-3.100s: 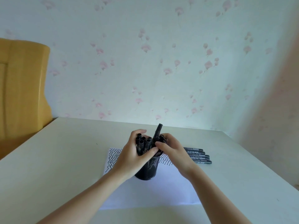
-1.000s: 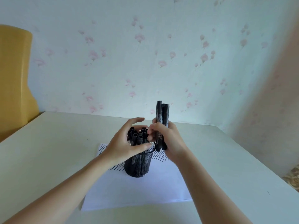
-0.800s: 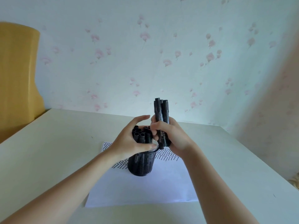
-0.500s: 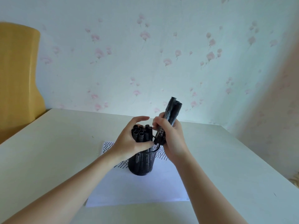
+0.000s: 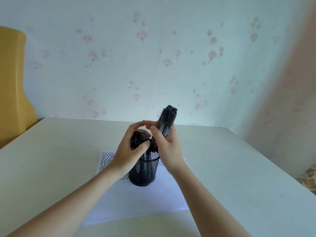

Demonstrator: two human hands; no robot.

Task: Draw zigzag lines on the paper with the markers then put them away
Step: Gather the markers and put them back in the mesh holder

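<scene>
A black mesh pen cup [image 5: 143,173] stands on the white paper [image 5: 136,202], whose far strip shows black zigzag lines [image 5: 106,159]. My right hand [image 5: 166,147] grips a bundle of several black markers [image 5: 166,122], tilted up and to the right, its lower ends at the cup's mouth. My left hand [image 5: 130,151] curls round the tops of the markers standing in the cup [image 5: 136,140], holding them to the left side. Both hands hide most of the cup's rim.
The pale table [image 5: 239,168] runs to a flowered wall behind. A yellow chair back [image 5: 12,91] rises at the far left. Patterned fabric [image 5: 309,178] shows past the table's right edge.
The loose markers that lay to the right of the paper are now bundled in my right hand. The bundle has tilted right and sunk toward the cup's mouth. My left hand stays on the cup's markers.
</scene>
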